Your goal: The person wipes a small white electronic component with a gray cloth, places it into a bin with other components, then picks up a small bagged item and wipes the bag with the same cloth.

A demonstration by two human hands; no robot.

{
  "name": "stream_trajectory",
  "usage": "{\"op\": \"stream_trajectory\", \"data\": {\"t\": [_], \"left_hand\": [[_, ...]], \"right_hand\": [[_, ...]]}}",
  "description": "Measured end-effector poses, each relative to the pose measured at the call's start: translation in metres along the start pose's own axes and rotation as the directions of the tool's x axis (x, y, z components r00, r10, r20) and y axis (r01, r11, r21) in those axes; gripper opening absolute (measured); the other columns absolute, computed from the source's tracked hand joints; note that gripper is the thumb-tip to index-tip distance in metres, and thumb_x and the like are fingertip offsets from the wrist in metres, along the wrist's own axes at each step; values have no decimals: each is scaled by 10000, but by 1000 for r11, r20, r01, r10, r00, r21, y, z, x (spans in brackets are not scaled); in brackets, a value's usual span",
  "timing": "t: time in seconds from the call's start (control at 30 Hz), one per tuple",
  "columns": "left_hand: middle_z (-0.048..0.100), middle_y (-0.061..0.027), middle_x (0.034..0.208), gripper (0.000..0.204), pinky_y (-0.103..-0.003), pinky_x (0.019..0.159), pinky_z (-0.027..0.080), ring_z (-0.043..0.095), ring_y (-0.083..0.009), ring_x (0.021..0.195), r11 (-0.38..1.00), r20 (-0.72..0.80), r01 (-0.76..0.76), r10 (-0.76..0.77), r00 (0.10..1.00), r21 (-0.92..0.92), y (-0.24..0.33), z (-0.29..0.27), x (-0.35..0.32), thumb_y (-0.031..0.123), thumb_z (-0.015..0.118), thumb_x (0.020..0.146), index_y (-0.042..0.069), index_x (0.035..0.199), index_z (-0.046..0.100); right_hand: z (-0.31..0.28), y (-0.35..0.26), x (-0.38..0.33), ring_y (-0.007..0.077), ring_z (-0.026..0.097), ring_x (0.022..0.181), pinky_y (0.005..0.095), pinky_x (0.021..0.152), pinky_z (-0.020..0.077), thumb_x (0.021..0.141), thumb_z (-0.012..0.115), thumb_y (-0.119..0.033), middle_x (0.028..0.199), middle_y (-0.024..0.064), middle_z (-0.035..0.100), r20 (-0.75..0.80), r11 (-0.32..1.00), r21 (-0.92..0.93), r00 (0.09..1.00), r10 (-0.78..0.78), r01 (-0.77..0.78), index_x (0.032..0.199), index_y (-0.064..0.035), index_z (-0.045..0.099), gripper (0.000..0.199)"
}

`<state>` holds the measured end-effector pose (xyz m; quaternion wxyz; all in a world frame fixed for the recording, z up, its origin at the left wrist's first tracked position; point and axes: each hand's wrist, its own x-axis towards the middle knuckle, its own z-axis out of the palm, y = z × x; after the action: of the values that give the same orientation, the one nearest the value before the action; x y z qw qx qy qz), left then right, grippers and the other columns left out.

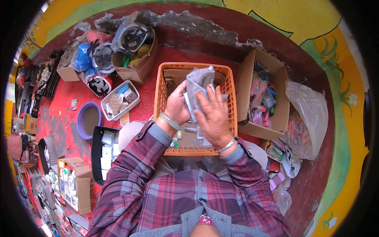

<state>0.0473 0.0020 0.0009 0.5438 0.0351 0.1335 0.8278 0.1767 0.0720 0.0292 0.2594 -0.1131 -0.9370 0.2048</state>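
Observation:
Above the orange plastic basket point(194, 149), a grey cloth point(199, 79) lies over a flat thing with pale edges point(188, 103). The cloth hides most of that thing, so its kind cannot be made out. From the left side, my left hand point(177, 106) is closed around its edge, with the thumb by the cloth. My right hand point(215, 118) rests on the cloth from the right, its fingers stretched out flat. Inside the basket below are a silvery tube point(190, 129), a small white item with a yellow spot point(179, 134) and cardboard.
At the right stands a cardboard box point(243, 87) of colourful packaged goods, beside a clear plastic bag point(310, 114). To the left are a white basket point(136, 103), a purple basin point(80, 125) and a black tray point(96, 152). Another carton point(136, 74) holds bagged items near the wall.

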Motion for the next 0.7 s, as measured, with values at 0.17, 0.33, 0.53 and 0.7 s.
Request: {"op": "stream_trajectory", "data": {"t": [0.17, 0.33, 0.53, 0.7], "left_hand": [[535, -128, 1201, 402, -392, 1001, 377, 520, -257, 1111, 999, -15, 6, -5, 1000, 44, -7, 12, -9, 280, 304, 965, 23, 1243, 440], [524, -134, 1218, 408, -398, 983, 391, 525, -258, 1103, 993, -19, 62, -61, 998, 102, -7, 5, -9, 272, 326, 961, 18, 1260, 436], [479, -173, 1272, 476, -442, 997, 367, 498, -314, 1142, 998, 30, 47, -49, 998, 44, 1, 13, -7, 344, 301, 948, 32, 1286, 420], [482, -160, 1282, 512, -473, 1013, 350, 485, -329, 1165, 995, 58, -92, 95, 994, -43, 17, 24, -6, 386, 358, 929, 51, 1315, 392]], "right_hand": [[20, 12, 6, 395, 223, 1317, 477, 1017, 261, 887, 489, -355, 1421, 167, 280, -38, 996, -22, 996, 84, -85, 1344, -160, 396, 505], [28, 20, 10, 368, 437, 1180, 400, 976, 352, 934, 422, -368, 1314, 234, 402, -194, 982, 111, 966, 171, -152, 1348, -75, 367, 511], [18, 69, 15, 173, 602, 828, 279, 745, 492, 942, 451, -331, 956, 86, 624, 328, 105, 877, 745, 581, -468, 1119, 2, 544, 389], [-25, 74, 25, 185, 616, 850, 322, 750, 509, 934, 467, -327, 986, 94, 624, 225, -106, 968, 595, 771, -229, 1087, 6, 556, 376]]}}
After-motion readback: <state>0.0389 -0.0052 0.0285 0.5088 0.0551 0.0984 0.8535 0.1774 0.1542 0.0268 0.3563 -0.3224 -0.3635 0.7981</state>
